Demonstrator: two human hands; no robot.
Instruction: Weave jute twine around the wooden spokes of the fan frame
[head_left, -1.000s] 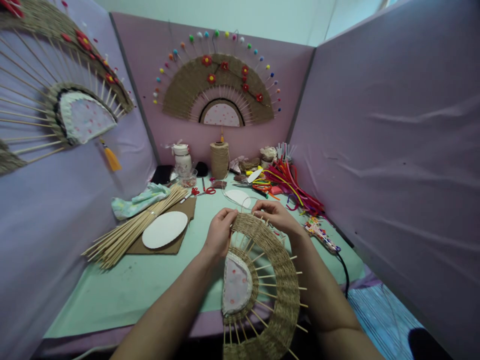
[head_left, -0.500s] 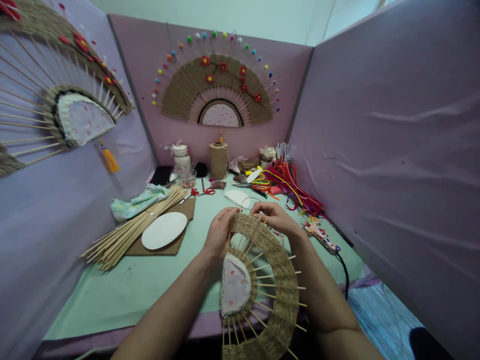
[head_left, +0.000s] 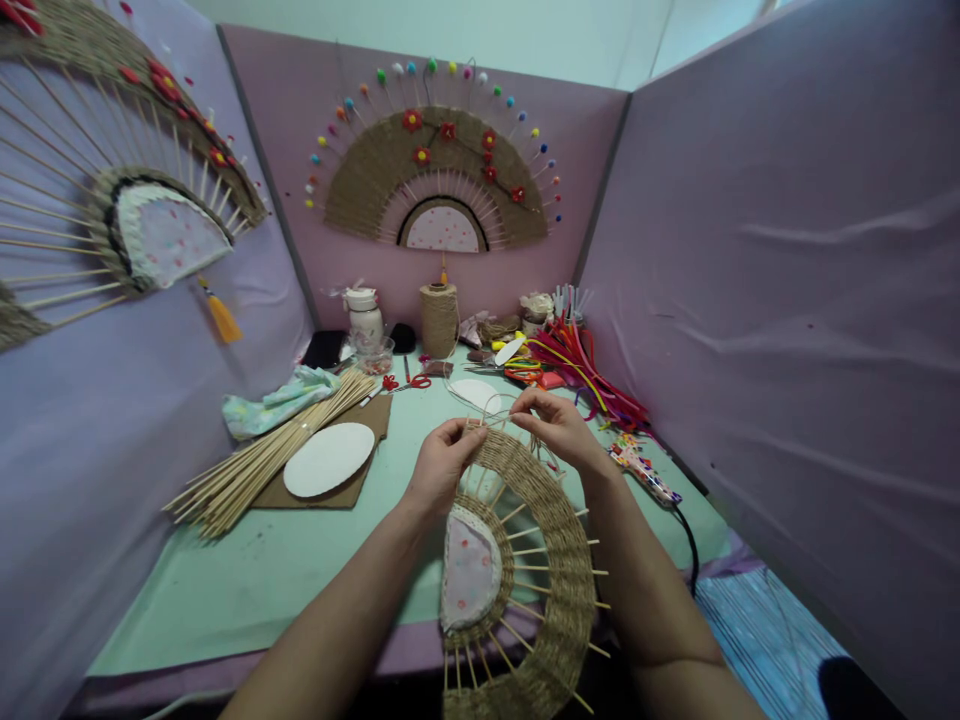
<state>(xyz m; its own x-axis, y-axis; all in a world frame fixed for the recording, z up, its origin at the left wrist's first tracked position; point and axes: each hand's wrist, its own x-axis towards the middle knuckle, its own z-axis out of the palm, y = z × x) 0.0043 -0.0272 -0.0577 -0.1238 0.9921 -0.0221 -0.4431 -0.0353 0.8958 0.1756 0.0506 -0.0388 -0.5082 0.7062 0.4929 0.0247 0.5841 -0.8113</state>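
Note:
A half-round woven fan (head_left: 571, 560) of twine and thin sticks is held over the table's front edge, its flat side to the left. At its middle is a white half-disc (head_left: 469, 575) with small red marks. My left hand (head_left: 442, 462) is closed on the fan's upper end, thumb over the weave. Just right of it, my right hand (head_left: 553, 425) pinches a strand of twine (head_left: 504, 412) above the woven band. That strand loops near the fan's top edge.
Behind the hands stands a twine spool (head_left: 439, 320). Left lie a bundle of sticks (head_left: 277, 450), a white oval card (head_left: 330, 460) and red-handled scissors (head_left: 420, 381). On the right are red pipe cleaners (head_left: 585, 375) and a corded glue gun (head_left: 645, 475). A finished fan (head_left: 442, 150) hangs behind.
My right hand has lifted slightly off the woven band, drawing the twine up into a loop. My left thumb now lies across the fan's top end.

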